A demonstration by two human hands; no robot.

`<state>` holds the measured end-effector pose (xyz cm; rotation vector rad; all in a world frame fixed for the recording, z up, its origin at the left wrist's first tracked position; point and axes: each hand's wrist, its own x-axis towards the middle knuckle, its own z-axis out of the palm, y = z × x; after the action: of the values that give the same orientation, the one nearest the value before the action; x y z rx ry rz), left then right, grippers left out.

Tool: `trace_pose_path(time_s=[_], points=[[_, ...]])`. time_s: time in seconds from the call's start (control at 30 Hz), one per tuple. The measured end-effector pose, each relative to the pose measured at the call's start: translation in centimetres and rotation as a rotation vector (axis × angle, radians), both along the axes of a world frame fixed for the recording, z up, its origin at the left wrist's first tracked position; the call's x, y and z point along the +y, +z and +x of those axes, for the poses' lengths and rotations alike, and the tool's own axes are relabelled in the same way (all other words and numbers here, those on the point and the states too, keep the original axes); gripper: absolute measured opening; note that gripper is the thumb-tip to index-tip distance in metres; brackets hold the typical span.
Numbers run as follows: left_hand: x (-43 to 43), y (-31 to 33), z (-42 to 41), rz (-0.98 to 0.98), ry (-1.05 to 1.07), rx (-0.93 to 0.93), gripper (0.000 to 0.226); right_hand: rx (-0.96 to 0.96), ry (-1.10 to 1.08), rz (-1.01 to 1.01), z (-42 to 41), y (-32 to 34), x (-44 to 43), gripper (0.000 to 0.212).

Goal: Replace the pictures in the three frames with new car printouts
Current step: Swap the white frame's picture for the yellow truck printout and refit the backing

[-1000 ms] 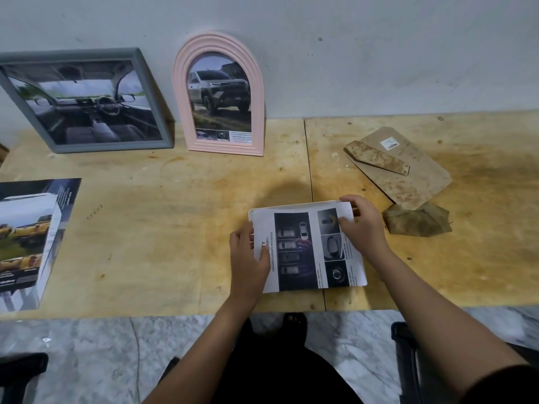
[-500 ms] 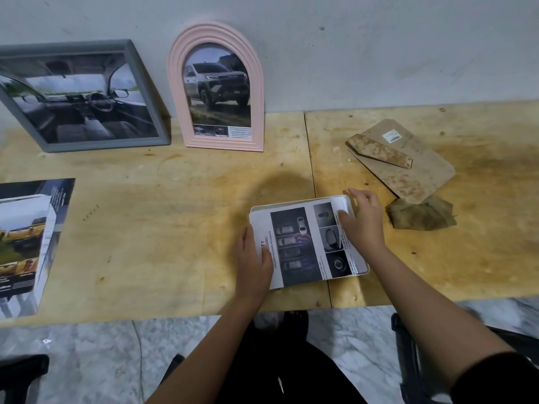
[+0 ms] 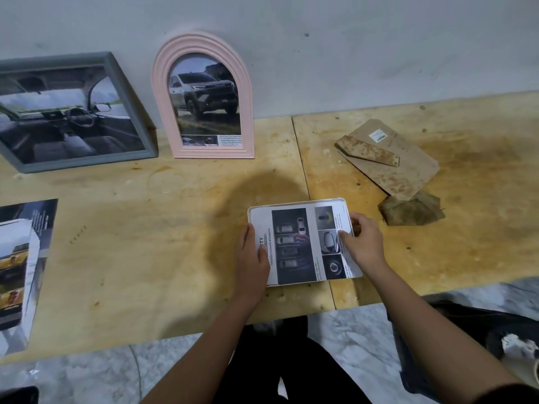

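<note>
A white frame (image 3: 297,200) lies flat near the table's front edge, and a car printout (image 3: 294,246) with dark parking pictures covers it. My left hand (image 3: 252,258) lies flat along the left edge, its thumb pressing on the paper. My right hand (image 3: 364,243) curls over the frame's right edge, thumb on top of the printout. Against the wall lean a grey frame (image 3: 87,163) holding a car-interior picture and a pink arched frame (image 3: 163,91) holding a pickup picture.
A brown backing board (image 3: 402,170) with its stand lies at the right, with a crumpled brown sheet (image 3: 411,211) just in front of it. Several car printouts (image 3: 20,266) are stacked at the left edge of the plywood table (image 3: 145,228). Marble floor lies below.
The printout has settled flat onto the white frame. My right hand slid from the top right corner down along the right edge. My left hand stays at the left edge.
</note>
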<state>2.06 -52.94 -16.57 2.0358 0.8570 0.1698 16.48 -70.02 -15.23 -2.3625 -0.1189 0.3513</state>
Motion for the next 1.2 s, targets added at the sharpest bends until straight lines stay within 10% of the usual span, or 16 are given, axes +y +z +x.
trace_pose_path(time_s=[0.57, 0.87, 1.03, 1.2], points=[[0.8, 2.7, 6.6, 0.306, 0.047, -0.138, 0.046, -0.161, -0.024, 0.069, 8.9, 3.0, -2.6, 0.022], [-9.1, 5.6, 25.5, -0.428, 0.131, 0.233, 0.018, 0.084, -0.007, -0.191, 27.2, 2.7, -11.3, 0.048], [-13.3, 4.5, 27.2, -0.487, 0.279, 0.201, 0.043, 0.221, 0.197, -0.327, 28.2, 0.8, -11.6, 0.056], [-15.0, 4.1, 28.0, -0.578, 0.388, 0.075, 0.01, 0.441, 0.186, -0.129, 28.3, 3.0, -12.1, 0.028]])
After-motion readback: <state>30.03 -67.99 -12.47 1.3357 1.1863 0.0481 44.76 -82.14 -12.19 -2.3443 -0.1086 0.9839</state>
